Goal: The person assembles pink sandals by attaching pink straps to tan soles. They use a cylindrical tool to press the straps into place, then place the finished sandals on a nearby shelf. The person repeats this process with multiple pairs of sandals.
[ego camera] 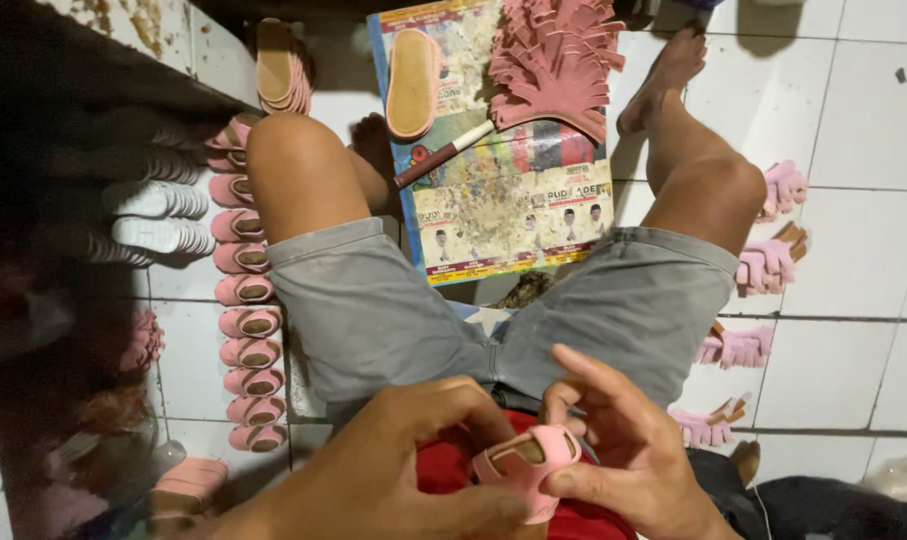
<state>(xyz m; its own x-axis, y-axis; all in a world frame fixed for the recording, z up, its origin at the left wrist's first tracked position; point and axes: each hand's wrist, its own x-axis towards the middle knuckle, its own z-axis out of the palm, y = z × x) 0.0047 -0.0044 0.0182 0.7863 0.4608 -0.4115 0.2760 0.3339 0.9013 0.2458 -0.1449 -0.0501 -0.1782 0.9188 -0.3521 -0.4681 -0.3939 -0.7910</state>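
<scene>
Nearest to us, both hands meet over our lap around one small pink sandal (526,468). Our left hand (393,470) curls closed about its near side, fingers bent down onto the strap end, while our right hand (628,450) grips the other side, thumb pressed on the pink edge and forefinger arched over the top. The sandal lies tilted, its tan insole showing through the strap, just above a red cloth (453,470) in our lap.

Beyond the hands we see our grey shorts (393,310) and bare knees spread to either side. Between the legs on the tiled floor (853,250) lies a stained poster (513,200). On it rest a tan sole (413,85), a brush (443,155) with a dark red handle lying aslant, and a heap of pink cut straps (563,60).

Left of our left leg, a row of finished pink sandals (243,300) runs in a line down the floor. Further left, in shadow, stand stacks of white soles (158,215). A stack of tan soles (278,65) stands near the left knee.

Right of our right leg, several pink strap pieces (768,260) lie apart from one another along the tiles, some with tan parts showing.
</scene>
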